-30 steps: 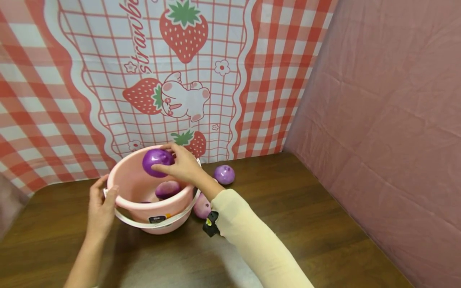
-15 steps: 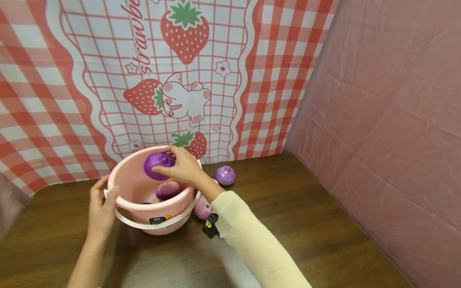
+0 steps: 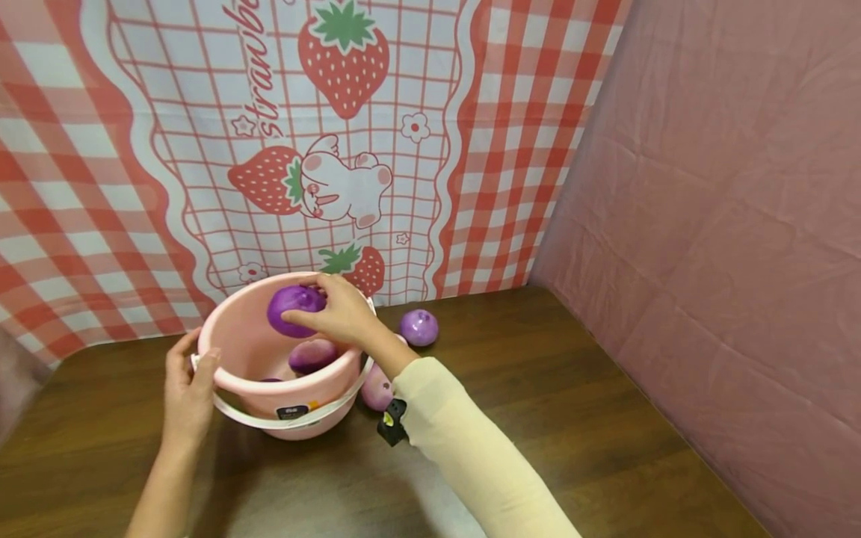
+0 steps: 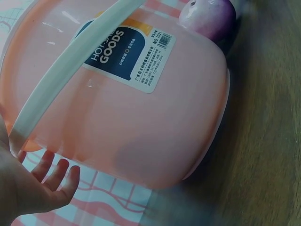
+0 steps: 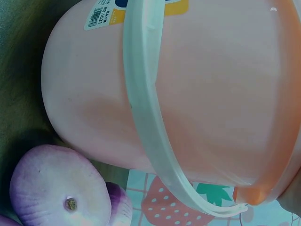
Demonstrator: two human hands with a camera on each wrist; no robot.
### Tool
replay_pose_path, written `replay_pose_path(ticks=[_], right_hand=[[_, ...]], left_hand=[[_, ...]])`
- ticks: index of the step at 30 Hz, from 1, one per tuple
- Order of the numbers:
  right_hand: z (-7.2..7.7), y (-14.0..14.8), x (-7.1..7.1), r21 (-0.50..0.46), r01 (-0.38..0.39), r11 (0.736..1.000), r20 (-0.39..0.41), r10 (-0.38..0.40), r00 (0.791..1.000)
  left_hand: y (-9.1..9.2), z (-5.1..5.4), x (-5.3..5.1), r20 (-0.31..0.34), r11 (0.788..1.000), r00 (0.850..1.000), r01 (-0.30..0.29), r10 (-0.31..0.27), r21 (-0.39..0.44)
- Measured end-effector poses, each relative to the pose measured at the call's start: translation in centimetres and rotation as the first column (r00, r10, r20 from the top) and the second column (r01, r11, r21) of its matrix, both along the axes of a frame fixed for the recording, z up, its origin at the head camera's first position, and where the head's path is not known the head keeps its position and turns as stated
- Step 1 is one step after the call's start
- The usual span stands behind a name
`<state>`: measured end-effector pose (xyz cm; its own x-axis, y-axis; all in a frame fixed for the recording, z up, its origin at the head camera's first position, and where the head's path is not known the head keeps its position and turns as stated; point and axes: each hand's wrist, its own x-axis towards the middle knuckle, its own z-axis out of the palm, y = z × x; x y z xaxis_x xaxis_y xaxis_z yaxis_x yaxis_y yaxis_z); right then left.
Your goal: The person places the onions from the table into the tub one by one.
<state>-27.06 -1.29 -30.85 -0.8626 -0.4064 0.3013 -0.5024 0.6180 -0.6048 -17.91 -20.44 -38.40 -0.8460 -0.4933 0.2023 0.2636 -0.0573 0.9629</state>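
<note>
A pink bucket stands on the table at the left. My left hand holds its left rim, thumb over the edge and fingers along the outside. In the left wrist view those fingers show below the white handle. Inside the bucket's mouth my right hand grips a glossy purple onion, thumb in front and fingers behind. Below it lies a purple and pale onion; a sliver of another purple thing shows past the rim. The right wrist view hides that hand's grip behind the bucket.
A lilac onion sits on the wooden table right of the bucket. Closer to its base is a paler onion, partly behind the right sleeve. A strawberry-print cloth hangs behind, a pink cloth at the right.
The right hand has sunk very slightly with the onion inside the bucket's mouth. Left hand and bucket have hardly moved.
</note>
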Motion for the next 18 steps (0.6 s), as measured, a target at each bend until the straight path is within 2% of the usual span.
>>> replay_pose_path(ticks=[10, 18], right_hand=[[0.09, 0.16, -0.09, -0.023, -0.056, 0.998, 0.018, 0.056, 0.998], [-0.08, 0.27, -0.14, -0.075, -0.05, 0.996, -0.015, 0.049, 0.999]], left_hand=[[0.36, 0.06, -0.07, -0.051, 0.997, 0.999, 0.003, 0.001, 0.073], [0.44, 0.24, -0.05, -0.014, 0.995, 1.0, 0.008, -0.007, 0.098]])
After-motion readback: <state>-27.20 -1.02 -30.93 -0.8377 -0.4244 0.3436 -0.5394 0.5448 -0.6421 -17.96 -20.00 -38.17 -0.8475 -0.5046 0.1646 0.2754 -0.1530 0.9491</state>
